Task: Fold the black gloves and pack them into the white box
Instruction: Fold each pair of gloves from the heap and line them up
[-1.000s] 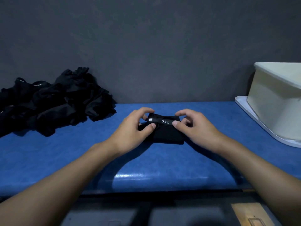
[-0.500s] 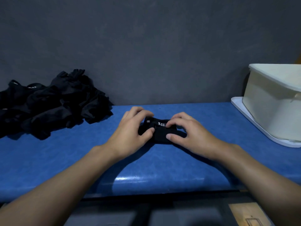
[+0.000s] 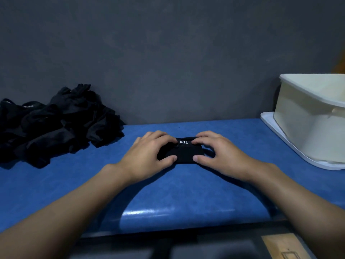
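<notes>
A folded black glove [image 3: 184, 153] with white "5.11" lettering lies on the blue table top [image 3: 168, 199] in the middle. My left hand [image 3: 149, 156] grips its left end, thumb at the near edge and fingers over the far edge. My right hand [image 3: 218, 156] grips its right end the same way. Most of the glove is hidden under my fingers. The white box [image 3: 306, 128] stands at the far right on its white lid [image 3: 280, 135].
A heap of several loose black gloves [image 3: 56, 124] lies at the back left against the dark grey wall. The table's front edge runs just below my forearms, with a dark floor and a wooden piece [image 3: 285, 247] beneath.
Both hands have closed in over the glove, squeezing it into a smaller bundle. The view has shifted slightly right, showing more of the white box.
</notes>
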`<state>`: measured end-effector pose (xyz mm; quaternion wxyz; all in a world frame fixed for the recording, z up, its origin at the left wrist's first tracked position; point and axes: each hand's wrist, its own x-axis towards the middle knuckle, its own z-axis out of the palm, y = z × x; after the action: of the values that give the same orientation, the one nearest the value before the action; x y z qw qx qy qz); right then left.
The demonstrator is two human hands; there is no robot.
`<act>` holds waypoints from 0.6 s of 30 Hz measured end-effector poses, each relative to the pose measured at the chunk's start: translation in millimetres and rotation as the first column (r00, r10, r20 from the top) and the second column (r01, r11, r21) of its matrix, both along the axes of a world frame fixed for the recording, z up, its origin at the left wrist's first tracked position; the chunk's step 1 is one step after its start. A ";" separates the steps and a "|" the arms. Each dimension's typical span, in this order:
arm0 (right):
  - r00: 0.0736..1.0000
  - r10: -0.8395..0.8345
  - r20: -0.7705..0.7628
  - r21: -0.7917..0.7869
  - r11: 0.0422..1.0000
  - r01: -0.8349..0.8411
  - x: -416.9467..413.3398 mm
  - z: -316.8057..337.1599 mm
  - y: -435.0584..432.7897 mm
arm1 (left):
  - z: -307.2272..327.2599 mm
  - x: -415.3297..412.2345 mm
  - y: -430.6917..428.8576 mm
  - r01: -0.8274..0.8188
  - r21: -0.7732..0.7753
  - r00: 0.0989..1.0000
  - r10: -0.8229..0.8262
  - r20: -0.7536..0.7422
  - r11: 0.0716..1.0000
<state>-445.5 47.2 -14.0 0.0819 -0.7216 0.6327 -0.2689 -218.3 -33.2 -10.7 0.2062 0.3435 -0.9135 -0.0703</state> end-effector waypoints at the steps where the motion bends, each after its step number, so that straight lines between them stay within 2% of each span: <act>1: 1.000 -0.016 -0.001 0.004 1.000 0.016 -5.4 0.1 -2.3 | 1.0 -7.5 -3.5 0.003 -0.004 1.000 -0.003 0.013 1.000; 8: 0.973 -0.228 -0.021 0.034 0.973 0.229 -56.4 0.5 -15.9 | 1.8 -79.8 -33.3 0.048 0.001 0.998 -0.048 0.038 0.999; 18: 0.842 -0.539 0.003 0.030 0.842 0.539 -121.2 -2.1 -39.1 | -5.5 -183.9 -67.7 0.098 0.043 0.994 -0.096 -0.056 0.994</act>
<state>-566.7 8.1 -16.1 0.0165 -0.5122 0.8130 -0.2763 -402.3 -100.9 -16.2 0.2193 0.3013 -0.9213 -0.1106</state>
